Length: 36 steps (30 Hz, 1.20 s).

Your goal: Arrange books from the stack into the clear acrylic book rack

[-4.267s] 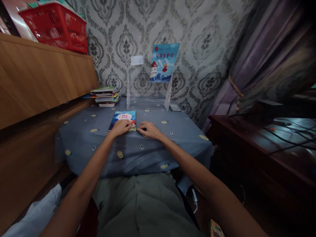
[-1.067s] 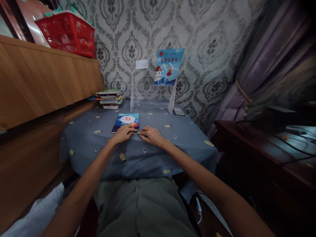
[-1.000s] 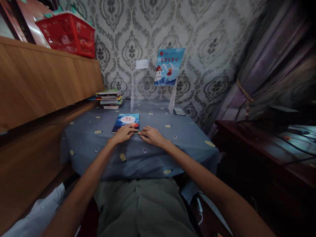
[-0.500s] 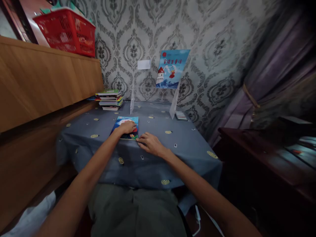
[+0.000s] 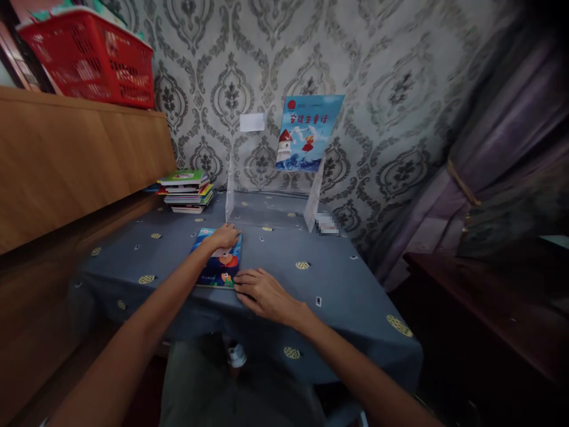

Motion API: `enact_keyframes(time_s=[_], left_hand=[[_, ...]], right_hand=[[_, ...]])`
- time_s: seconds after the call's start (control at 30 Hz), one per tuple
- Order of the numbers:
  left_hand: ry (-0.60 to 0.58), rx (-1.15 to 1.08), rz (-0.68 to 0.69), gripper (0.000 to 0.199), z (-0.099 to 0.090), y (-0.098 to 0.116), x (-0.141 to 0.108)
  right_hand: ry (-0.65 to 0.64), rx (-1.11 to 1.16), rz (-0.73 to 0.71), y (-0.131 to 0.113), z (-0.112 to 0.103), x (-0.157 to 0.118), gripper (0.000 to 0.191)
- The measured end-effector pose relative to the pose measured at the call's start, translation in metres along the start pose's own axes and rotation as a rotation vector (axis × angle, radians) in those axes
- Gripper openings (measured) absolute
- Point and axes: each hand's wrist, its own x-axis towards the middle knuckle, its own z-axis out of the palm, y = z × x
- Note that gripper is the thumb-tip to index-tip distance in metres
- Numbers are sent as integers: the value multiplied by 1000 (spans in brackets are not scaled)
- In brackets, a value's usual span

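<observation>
A blue picture book [image 5: 217, 274] with cartoon figures on its cover lies closed on the tablecloth. My left hand [image 5: 226, 236] rests on the book's upper right part, its fingers extended to the right edge and hiding some of the cover. At the lower right corner is my right hand [image 5: 267, 293], fingers stretched out and touching the book's edge. Both hands look open. Behind the book stands a clear plastic stand [image 5: 229, 196], with a light blue booklet [image 5: 306, 133] with red Chinese lettering at its upper right and a white label [image 5: 252, 122] at its upper left.
A stack of books [image 5: 185, 193] sits at the table's back left, beside a wooden cabinet [image 5: 89, 160] carrying a red basket [image 5: 95, 59]. A blurred-out item [image 5: 328, 223] lies right of the stand. Dark red furniture [image 5: 471, 302] and a curtain [image 5: 427, 196] are at the right.
My left hand has shifted from the middle of the cover to its upper right, uncovering the cartoon figures. My right hand stays by the lower right corner. The camera view has moved slightly.
</observation>
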Motion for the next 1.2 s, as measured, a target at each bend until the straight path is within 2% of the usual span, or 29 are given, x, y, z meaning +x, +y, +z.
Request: enact_keyframes(time_s=[0.13,0.2,0.3,0.33,0.4,0.47,0.57,0.63,0.7,0.8,0.87,0.93,1.0,1.1,1.2], left_hand=[[89,-115,-60,33,2,-20,-23],[147,-162,-144,39,4,-36,-44],[207,-215,-292,47,10,-57,-79],[213,-233,-330,50,13,-61,-88],[213,-269,-378,54,19,-65,-103],[208,-298,-400,55,23,-64,-112],[248,-408,-410,55,26,-60,-113],[310,-569,-430,55,25,-60,-111],[381,-825,-493,57,22,-61,-109],[434,-1306,-682,54,15,-58,-110],[339,-1576,-799,45,9,-52,-112],[207,-1751,-853,35,2,-43,-113],[179,-1848,-855,28,-7,-33,-113],[284,-1907,-827,25,-18,-21,-107],[365,-1910,-789,27,-27,-14,-98]], right_hand=[[-43,85,-41,16,-4,22,22],[-29,113,-43,25,0,34,25],[-18,141,-31,45,10,50,20],[-32,142,-17,53,13,56,26],[-92,137,39,73,17,66,51],[-170,130,118,93,19,76,69],[-223,111,222,122,24,90,82],[-199,99,257,136,29,95,87],[-159,97,259,145,36,97,89],[-122,101,243,151,43,95,88],[-120,106,253,152,46,93,87],[-122,132,272,152,47,92,88],[-93,197,314,149,48,89,94],[41,354,439,135,48,81,106],[183,572,593,110,45,68,111]])
